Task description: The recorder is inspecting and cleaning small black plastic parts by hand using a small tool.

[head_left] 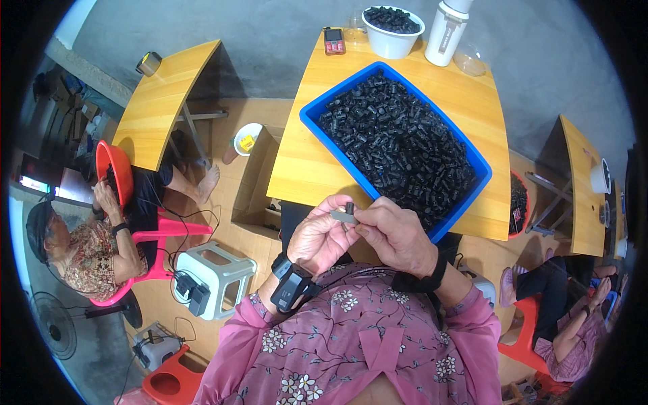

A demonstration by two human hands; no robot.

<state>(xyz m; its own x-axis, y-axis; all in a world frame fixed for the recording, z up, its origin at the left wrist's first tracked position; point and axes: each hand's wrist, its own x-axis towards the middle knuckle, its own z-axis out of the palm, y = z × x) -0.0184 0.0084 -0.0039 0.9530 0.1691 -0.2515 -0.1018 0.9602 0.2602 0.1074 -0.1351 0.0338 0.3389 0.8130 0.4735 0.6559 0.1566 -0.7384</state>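
My left hand [317, 233] and my right hand [399, 237] meet in front of my chest, at the near edge of the table. Between their fingertips is a small black cylindrical part [349, 208], upright, with a flat grey piece [343, 217] lying across it. The fingers of my left hand are curled around the black part. My right thumb and forefinger pinch the right end of the grey piece; its exact kind is not clear. Just beyond my hands a blue tray [337, 158] holds a heap of small black plastic parts [398, 142].
On the wooden table [297, 158] stand a white bowl [391, 44] of black parts, a white bottle [447, 34] and a phone [334, 42]. A cardboard box [253, 185] and grey stool [216, 280] are at left. Seated people [101, 260] work on both sides.
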